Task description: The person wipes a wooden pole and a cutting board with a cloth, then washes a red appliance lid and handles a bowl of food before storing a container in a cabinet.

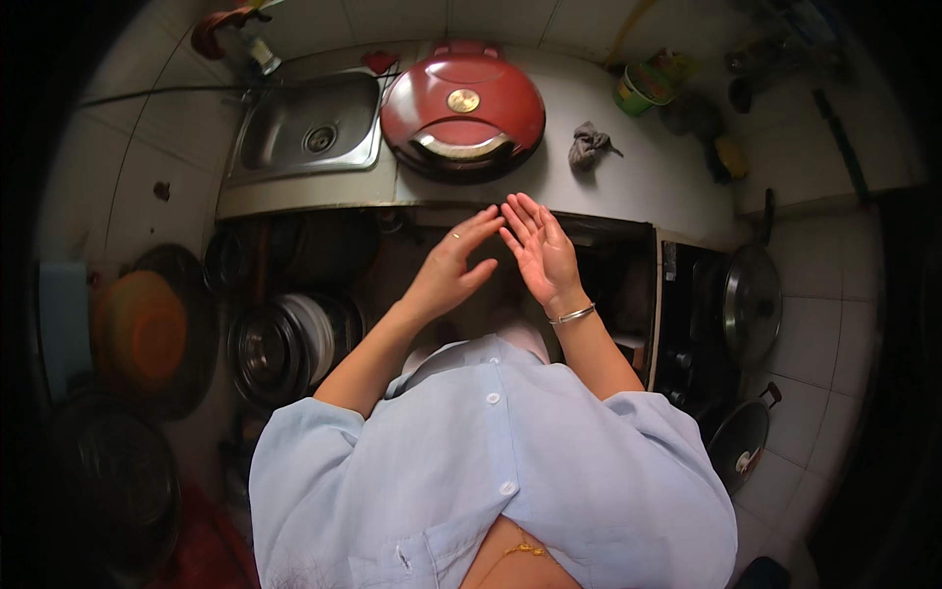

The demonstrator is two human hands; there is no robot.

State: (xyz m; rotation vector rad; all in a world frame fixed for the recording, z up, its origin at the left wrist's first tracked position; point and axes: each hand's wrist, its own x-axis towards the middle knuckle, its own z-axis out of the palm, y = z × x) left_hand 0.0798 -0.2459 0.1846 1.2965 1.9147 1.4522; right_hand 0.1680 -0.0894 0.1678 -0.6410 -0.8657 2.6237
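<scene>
In front of the counter edge, my left hand [455, 259] holds nothing, its thumb spread from the fingers and a ring on one finger. My right hand [543, 254] is also bare of objects, palm turned upward, with a silver bangle at the wrist. The fingertips of both hands come close together; whether they touch, I cannot tell. Just beyond them on the counter sits a red electric baking pan [471, 121], its lid closed and its silver handle facing me. A crumpled grey cloth [588, 146] lies to the right of the appliance.
A steel sink [254, 140] is set into the white counter [541, 177] at the left. Pot lids [268, 353] and an orange basin [143, 327] are at the left. On the right are a black gas stove [681, 316], a lidded pan [752, 303] and a green tub [639, 92].
</scene>
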